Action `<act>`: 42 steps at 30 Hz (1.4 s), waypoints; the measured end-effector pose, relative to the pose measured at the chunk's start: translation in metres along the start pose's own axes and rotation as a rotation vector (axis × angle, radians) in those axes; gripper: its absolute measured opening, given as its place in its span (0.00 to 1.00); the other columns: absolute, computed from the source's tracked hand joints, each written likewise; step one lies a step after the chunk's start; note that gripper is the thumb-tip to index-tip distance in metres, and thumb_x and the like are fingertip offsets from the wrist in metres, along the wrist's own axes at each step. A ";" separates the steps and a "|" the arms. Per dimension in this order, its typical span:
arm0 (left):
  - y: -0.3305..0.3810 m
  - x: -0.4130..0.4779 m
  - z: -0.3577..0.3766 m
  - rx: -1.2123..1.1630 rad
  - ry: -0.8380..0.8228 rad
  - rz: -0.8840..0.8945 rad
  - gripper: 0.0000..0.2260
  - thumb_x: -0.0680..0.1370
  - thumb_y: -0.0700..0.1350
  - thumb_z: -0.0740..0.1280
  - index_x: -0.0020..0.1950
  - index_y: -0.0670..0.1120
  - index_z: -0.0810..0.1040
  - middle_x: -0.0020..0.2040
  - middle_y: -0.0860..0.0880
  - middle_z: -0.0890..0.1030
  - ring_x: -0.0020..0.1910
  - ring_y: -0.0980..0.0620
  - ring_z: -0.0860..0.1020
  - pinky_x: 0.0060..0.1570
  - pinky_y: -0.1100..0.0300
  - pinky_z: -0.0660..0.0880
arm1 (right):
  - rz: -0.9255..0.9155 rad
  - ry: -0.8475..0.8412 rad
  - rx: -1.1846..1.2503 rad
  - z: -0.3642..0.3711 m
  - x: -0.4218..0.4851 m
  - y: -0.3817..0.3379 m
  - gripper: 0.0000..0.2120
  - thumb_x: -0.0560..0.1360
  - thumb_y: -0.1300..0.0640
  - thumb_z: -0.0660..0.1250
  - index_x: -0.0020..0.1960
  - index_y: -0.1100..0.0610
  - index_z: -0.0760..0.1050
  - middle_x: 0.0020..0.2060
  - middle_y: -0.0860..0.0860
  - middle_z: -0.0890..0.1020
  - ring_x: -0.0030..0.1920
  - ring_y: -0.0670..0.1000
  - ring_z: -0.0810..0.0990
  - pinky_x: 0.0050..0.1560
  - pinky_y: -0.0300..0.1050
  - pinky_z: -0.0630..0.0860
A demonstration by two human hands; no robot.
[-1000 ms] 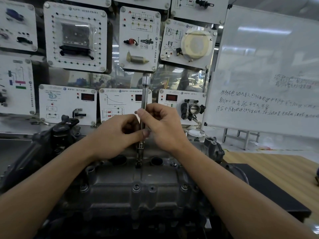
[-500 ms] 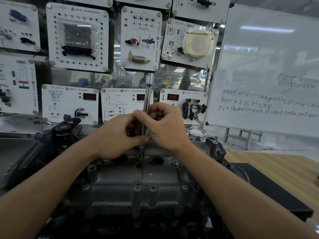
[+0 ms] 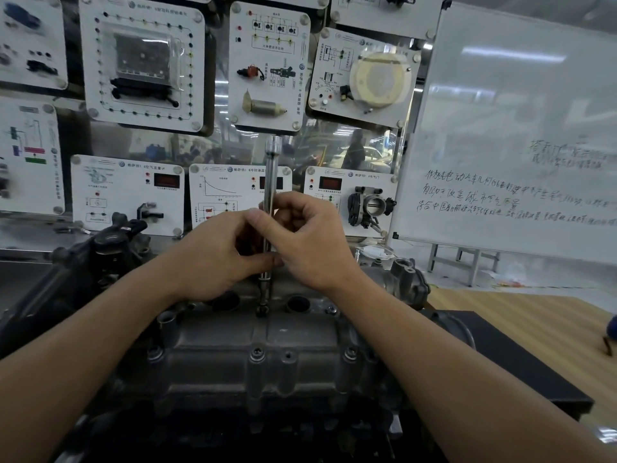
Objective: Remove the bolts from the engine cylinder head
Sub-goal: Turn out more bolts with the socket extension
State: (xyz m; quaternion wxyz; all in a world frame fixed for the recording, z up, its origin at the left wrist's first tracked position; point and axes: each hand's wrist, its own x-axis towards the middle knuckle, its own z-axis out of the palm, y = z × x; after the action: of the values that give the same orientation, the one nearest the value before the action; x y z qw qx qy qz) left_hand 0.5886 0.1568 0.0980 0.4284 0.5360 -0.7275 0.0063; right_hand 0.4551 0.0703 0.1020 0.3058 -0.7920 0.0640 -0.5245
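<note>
A grey engine cylinder head (image 3: 260,342) lies across the middle of the view. A long chrome socket extension (image 3: 271,175) stands upright on it, its lower tip seated on a bolt (image 3: 262,310) at the head's far edge. My left hand (image 3: 213,259) and my right hand (image 3: 307,242) both pinch the extension's shaft at mid height, fingers curled around it from either side. Several more bolts (image 3: 256,354) sit along the head's near face. The extension's top end is free, with nothing attached.
White training panels (image 3: 143,65) with mounted parts cover the wall behind. A whiteboard (image 3: 514,135) stands at the right. The engine rests on a black mat (image 3: 521,359) on a wooden table (image 3: 541,315). A dark intake part (image 3: 110,242) rises at the left.
The view has shifted slightly, so the engine and panels sit a little lower and to the right. Both hands stay on the extension, fingers shifting a little around the shaft.
</note>
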 end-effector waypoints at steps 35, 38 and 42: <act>0.000 -0.004 -0.001 -0.031 -0.014 0.024 0.10 0.74 0.51 0.72 0.53 0.61 0.76 0.47 0.67 0.83 0.48 0.66 0.81 0.45 0.76 0.73 | -0.044 -0.023 -0.047 0.001 -0.005 -0.001 0.06 0.78 0.57 0.69 0.44 0.58 0.77 0.31 0.52 0.79 0.31 0.47 0.77 0.34 0.42 0.77; -0.003 -0.003 -0.003 -0.199 -0.081 -0.025 0.10 0.77 0.48 0.68 0.58 0.51 0.80 0.51 0.56 0.86 0.52 0.58 0.83 0.51 0.67 0.77 | -0.050 -0.049 -0.074 -0.001 -0.006 -0.001 0.07 0.81 0.58 0.64 0.44 0.56 0.75 0.32 0.49 0.78 0.33 0.48 0.76 0.35 0.45 0.75; -0.005 -0.005 -0.003 -0.161 -0.097 -0.026 0.06 0.80 0.40 0.67 0.52 0.49 0.82 0.42 0.55 0.86 0.42 0.59 0.84 0.42 0.67 0.77 | -0.046 -0.038 -0.084 -0.001 -0.006 -0.002 0.11 0.80 0.56 0.63 0.39 0.53 0.72 0.29 0.44 0.74 0.32 0.44 0.72 0.36 0.43 0.70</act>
State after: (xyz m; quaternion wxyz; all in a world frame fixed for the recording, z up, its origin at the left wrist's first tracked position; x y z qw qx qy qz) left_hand 0.5947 0.1596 0.0947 0.4343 0.5090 -0.7384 -0.0837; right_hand 0.4508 0.0744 0.0987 0.2612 -0.8153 0.0620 -0.5131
